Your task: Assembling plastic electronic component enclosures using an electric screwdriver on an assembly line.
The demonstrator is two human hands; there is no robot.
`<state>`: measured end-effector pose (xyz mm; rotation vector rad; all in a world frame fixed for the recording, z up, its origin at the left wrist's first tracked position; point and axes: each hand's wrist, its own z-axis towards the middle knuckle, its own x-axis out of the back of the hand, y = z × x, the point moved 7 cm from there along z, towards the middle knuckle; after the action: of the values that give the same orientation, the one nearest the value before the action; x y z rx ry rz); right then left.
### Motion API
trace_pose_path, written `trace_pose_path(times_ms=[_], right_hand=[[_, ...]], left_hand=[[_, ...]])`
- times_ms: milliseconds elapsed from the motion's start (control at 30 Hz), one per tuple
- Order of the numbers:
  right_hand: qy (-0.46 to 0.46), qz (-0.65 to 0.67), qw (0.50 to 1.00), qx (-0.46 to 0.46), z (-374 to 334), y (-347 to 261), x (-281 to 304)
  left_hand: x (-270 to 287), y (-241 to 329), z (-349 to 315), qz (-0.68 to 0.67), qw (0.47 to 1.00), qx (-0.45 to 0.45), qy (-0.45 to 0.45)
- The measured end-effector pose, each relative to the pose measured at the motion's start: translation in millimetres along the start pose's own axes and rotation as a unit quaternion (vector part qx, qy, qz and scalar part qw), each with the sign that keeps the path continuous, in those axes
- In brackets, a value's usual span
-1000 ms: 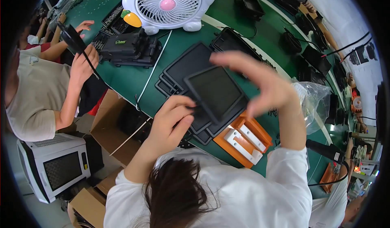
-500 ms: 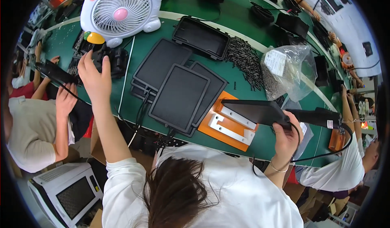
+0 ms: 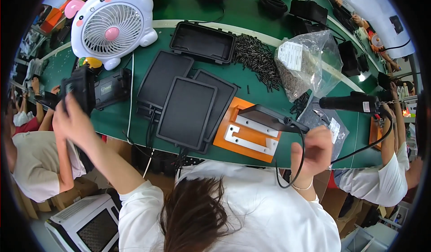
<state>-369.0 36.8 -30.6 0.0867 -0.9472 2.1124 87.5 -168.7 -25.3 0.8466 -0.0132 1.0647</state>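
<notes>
My left hand [image 3: 74, 121], somewhat blurred, is at the far left with its fingers on a black plastic case [image 3: 81, 86], which is tilted up off the table. Beside it lies another black clip-sided case [image 3: 112, 90]. On the right, my right hand [image 3: 316, 151] has its thumb apart from its curled fingers and nothing visible between them. A thin black cable loops down past its thumb from a flat black panel [image 3: 265, 117]. That panel rests tilted on an orange fixture plate [image 3: 220, 137] with white blocks [image 3: 251, 139].
Several flat black panels [image 3: 186, 112] are stacked mid-table. Behind them are an open black box [image 3: 202, 43], a heap of black screws [image 3: 258, 61] and a clear bag [image 3: 310, 63]. A white fan [image 3: 112, 27] stands far left. A black handheld tool [image 3: 345, 103] is at right. Co-workers sit at both sides.
My left hand has moved left and toward me, with the black case now raised at its fingers. My right hand has let go of the black panel, which now rests on the fixture.
</notes>
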Motion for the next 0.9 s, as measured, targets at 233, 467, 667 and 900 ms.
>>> trace_pose_path(times_ms=[233,467,667,900], right_hand=[[-0.173,0.209,0.962,-0.033,3.4,-15.1,-25.4],[-0.155,0.153,0.963,0.159,10.7,-43.7,-43.0],[-0.097,-0.033,0.995,0.020,-9.4,-23.3,-5.9],[-0.168,-0.091,0.980,0.064,-3.6,-23.0,-22.6]], left_hand=[[13.5,157.4,-78.2,-0.425,0.856,0.069,-0.285],[-68.9,272.4,-161.2,-0.399,0.669,-0.179,-0.601],[-95.3,260.3,-144.7,-0.401,0.752,-0.196,-0.485],[-130.0,250.5,-182.7,-0.363,0.664,-0.142,-0.638]])
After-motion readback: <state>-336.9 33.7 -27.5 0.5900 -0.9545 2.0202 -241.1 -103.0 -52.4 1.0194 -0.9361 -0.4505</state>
